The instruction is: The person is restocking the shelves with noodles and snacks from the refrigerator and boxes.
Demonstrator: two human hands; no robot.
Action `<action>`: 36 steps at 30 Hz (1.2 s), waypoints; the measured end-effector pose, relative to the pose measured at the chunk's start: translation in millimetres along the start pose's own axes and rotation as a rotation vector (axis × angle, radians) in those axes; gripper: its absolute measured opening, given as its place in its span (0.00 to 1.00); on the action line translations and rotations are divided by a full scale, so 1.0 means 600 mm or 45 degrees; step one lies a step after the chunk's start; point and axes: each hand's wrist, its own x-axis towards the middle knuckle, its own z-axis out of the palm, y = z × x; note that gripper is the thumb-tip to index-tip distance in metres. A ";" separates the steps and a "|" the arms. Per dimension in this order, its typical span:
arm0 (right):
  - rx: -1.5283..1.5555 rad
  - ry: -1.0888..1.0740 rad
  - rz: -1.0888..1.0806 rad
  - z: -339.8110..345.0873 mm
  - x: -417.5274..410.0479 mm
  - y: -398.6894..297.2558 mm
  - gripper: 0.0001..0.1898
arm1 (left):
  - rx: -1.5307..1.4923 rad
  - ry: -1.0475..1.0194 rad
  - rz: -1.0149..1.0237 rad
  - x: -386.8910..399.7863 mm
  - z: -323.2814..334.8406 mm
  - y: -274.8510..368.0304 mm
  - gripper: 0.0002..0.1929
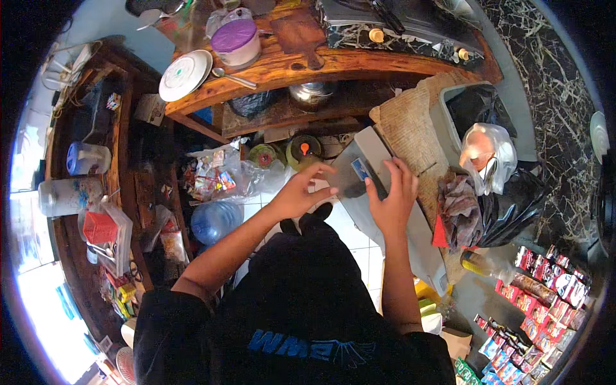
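Observation:
My left hand (pixel 304 192) is raised in front of me, fingers spread and curved, with nothing in it. To its right, my right hand (pixel 395 195) has thumb and fingers apart over a long grey appliance or case (pixel 409 245). The thumb tip is beside a blue label (pixel 359 169) on a dark panel of this case; whether it touches cannot be told. A lighter grey block (pixel 375 144) forms the case's upper end, near my right fingertips. Beyond my left hand stand a green container with an orange knob (pixel 304 148) and a round green container (pixel 264 156).
A wooden table (pixel 385 60) ahead holds white plates (pixel 183 74), a purple-lidded tub (pixel 236 43) and a spoon (pixel 235 78). A blue water jug (pixel 216 222) stands left. On the right are a lined bin (pixel 447 115), a cloth (pixel 459 211) and hanging sachets (pixel 534 308).

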 end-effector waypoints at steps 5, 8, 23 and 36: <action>-0.101 -0.057 0.033 0.007 0.012 -0.013 0.31 | -0.023 0.106 0.074 0.084 0.020 0.027 0.30; -0.141 -0.075 0.060 0.013 0.012 -0.014 0.32 | 0.115 0.116 0.342 0.127 0.023 0.044 0.32; -0.198 0.176 0.356 0.034 0.022 -0.042 0.28 | 0.328 -0.295 0.454 0.244 -0.019 0.023 0.28; -0.390 0.555 0.657 0.086 0.045 -0.077 0.11 | 0.486 -0.445 0.699 0.294 -0.029 0.003 0.31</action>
